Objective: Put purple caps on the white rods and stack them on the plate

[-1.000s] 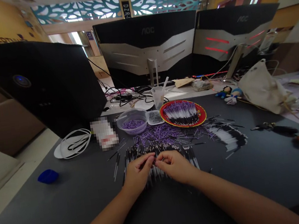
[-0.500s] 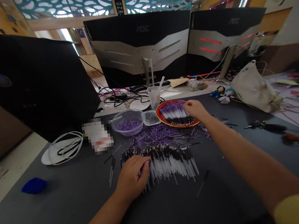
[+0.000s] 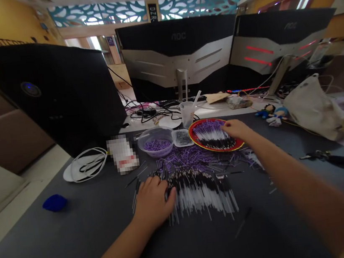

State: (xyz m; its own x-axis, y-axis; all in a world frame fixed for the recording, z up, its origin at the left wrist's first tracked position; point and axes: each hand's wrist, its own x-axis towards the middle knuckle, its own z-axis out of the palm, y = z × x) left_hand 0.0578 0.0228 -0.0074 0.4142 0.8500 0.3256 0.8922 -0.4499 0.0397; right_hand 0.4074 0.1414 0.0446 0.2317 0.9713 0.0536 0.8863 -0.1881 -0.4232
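My left hand rests curled on the left edge of a spread pile of thin black-and-white sticks, its fingers among them. My right hand reaches over the right side of a red plate with a gold rim, touching the purple-and-black sticks lying in rows on it. Whether either hand holds a stick is hidden by the fingers. Loose purple sticks lie scattered between the plate and the pile.
A clear bowl of purple pieces and a small tray of grey bits stand left of the plate. Behind them are a black computer case, two monitors, and a plastic cup. A white bag sits right.
Since one second ago, my right hand has left the pile and moved forward to the plate, while my left hand stays at the pile. The view has shifted slightly.
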